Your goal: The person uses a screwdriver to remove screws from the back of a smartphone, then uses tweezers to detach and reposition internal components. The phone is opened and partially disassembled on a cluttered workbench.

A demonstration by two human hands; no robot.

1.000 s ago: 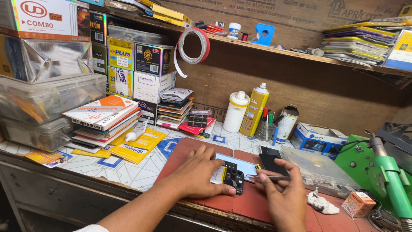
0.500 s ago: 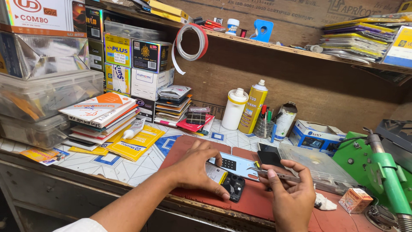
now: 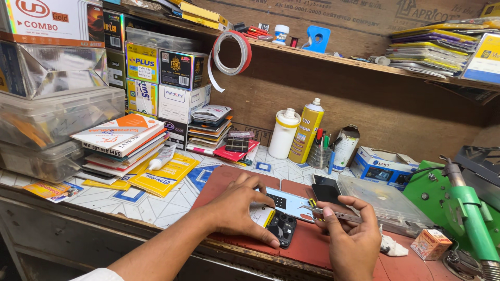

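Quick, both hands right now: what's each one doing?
Left hand: open, fingers spread, pressing down on the opened phone.
Right hand: closed on metal tweezers, tips at the phone.

Bare red mat [image 3: 312, 247] lies open just below the opened phone [image 3: 284, 211]. Bottles [image 3: 297, 132] and a pen cup [image 3: 319, 155] block the back, a clear plastic case [image 3: 390, 205] crowds the right, and yellow packets [image 3: 161, 174] flank the left of the bench [image 3: 156, 205].
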